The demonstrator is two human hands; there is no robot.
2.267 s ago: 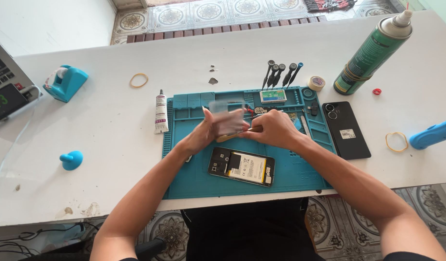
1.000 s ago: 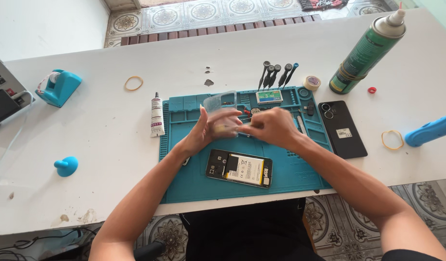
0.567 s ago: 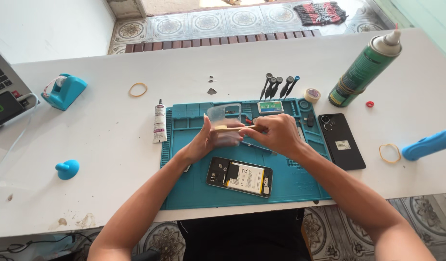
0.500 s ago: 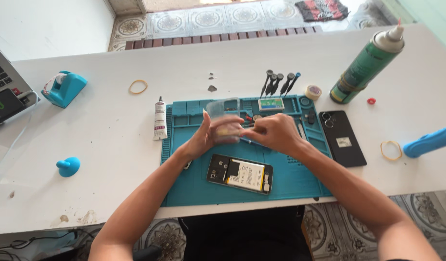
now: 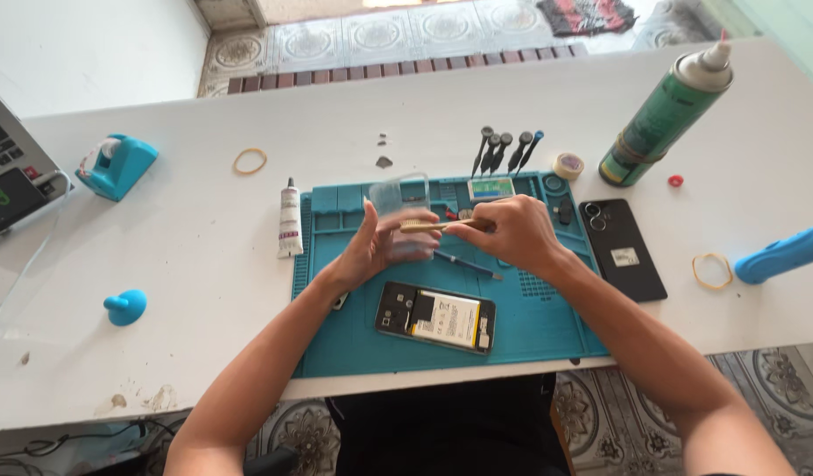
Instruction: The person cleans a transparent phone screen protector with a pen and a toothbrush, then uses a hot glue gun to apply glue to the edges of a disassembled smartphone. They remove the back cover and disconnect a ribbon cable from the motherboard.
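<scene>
- Left hand (image 5: 380,247): fingers clamped on a thin clear plastic sheet (image 5: 399,196), held upright over the rear half of the blue repair mat (image 5: 336,344); the sheet's upper edge stands clear of the hand.
- Right hand (image 5: 512,234): fingers closed on gold-coloured tweezers (image 5: 433,226), whose tip reaches left to the clear sheet at the left hand's fingertips.
- Risk, judged: the sheet is flimsy and pinched at one side only; a firm pull from the tweezers could crease it or slip it from the grip, dropping it onto the opened phone.
- Opened phone (image 5: 436,316): lies on the mat just in front of both hands, back removed, battery and board exposed. A slipping tweezer tip could strike these parts.
- Blue-handled tool (image 5: 466,263): lies loose on the mat under the right hand; a wrist movement could knock it toward the phone.
- Mat compartments along the rear rim: one holds a small pale green rectangular part (image 5: 492,188); one on the right holds a small dark piece (image 5: 565,210); other contents are too small to tell.
- Green spray can (image 5: 666,116): stands upright on the white counter (image 5: 177,247), nozzle on, well apart from the hands.
- White tube (image 5: 289,219): lies capped just left of the mat; contents not visible.
- Black back cover (image 5: 621,249): lies flat just right of the mat.
</scene>
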